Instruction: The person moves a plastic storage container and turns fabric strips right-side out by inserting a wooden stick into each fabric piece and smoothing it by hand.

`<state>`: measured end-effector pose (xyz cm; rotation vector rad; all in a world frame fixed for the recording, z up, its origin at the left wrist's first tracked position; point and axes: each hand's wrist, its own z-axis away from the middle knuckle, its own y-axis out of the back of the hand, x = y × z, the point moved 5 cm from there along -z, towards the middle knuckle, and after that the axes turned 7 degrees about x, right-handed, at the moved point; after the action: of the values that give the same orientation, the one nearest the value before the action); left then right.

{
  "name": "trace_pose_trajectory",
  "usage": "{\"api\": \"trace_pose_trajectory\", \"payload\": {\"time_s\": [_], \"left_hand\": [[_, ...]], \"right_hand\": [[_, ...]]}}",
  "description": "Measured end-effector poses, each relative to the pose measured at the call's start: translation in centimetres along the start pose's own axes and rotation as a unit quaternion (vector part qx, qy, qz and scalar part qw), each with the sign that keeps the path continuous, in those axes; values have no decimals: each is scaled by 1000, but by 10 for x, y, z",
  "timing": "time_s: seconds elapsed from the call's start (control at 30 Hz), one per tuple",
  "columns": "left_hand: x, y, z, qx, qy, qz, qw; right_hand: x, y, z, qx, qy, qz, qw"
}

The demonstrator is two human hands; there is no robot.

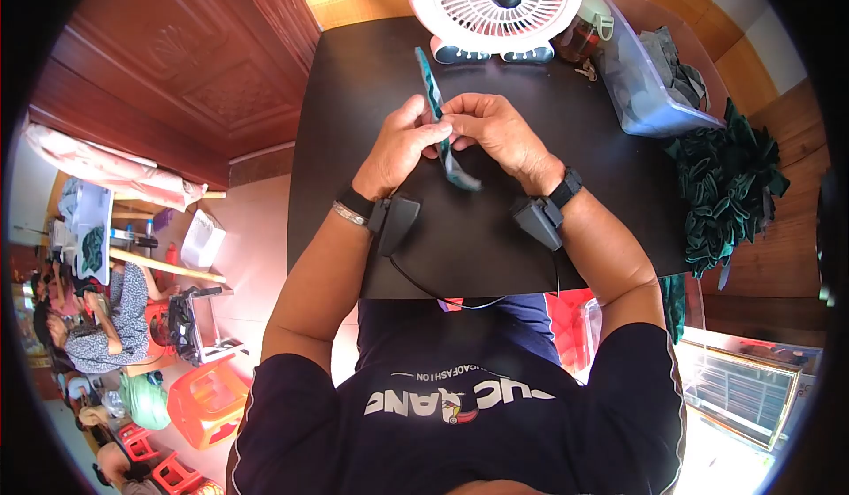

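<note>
Above the dark tabletop (601, 203), toward 12 o'clock of the view's centre, a narrow green strip (433, 93) is held between two bare hands. One end points up toward 11 o'clock, fairly straight; the other hangs below the fingers and curls away toward 5 o'clock, slightly blurred. Whether that lower end brushes the table, I cannot tell.

It looks like fabric, so I judge it very light and hardly breakable, soft enough to droop at a free end yet with some body, since the upper part stands without support. The surface seems slightly glossy and may slide a little between dry fingertips. A pinch near the middle, one grip beside the other, looks the surest hold; taken by an end, it would probably flop.

The left hand (398, 148) comes in from 8 o'clock, its thumb laid across the strip and pointing to 3 o'clock, fingers bent behind. The right hand (504, 137) meets it from 4 o'clock, index finger and thumb closed narrowly at the same spot, the other fingers curled and partly hidden. Both elbows spread outward, forearms converging, each wrist carrying a strapped black box. At 12 o'clock, beyond the hands, stands a white fan (473, 22); a green ruffled bundle (730, 194) hangs at 3 o'clock.
</note>
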<state>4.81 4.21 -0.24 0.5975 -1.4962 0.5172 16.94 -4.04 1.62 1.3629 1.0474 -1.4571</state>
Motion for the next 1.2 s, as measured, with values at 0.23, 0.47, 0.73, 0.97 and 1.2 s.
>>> {"api": "trace_pose_trajectory", "payload": {"time_s": [0.23, 0.47, 0.73, 0.97, 1.2], "left_hand": [[13, -5, 4, -8, 20, 69, 997], [4, 2, 6, 80, -27, 63, 994], [9, 18, 5, 163, -6, -30, 986], [11, 9, 3, 60, 13, 8, 998], [7, -6, 5, -20, -10, -1, 1000]], "right_hand": [[-9, 8, 2, -14, -18, 46, 999], [-16, -3, 7, 67, 115, 238, 962], [-30, -16, 20, 112, 145, 250, 951], [-8, 2, 1, 68, 34, 69, 995], [-1, 6, -1, -33, -9, 78, 996]]}}
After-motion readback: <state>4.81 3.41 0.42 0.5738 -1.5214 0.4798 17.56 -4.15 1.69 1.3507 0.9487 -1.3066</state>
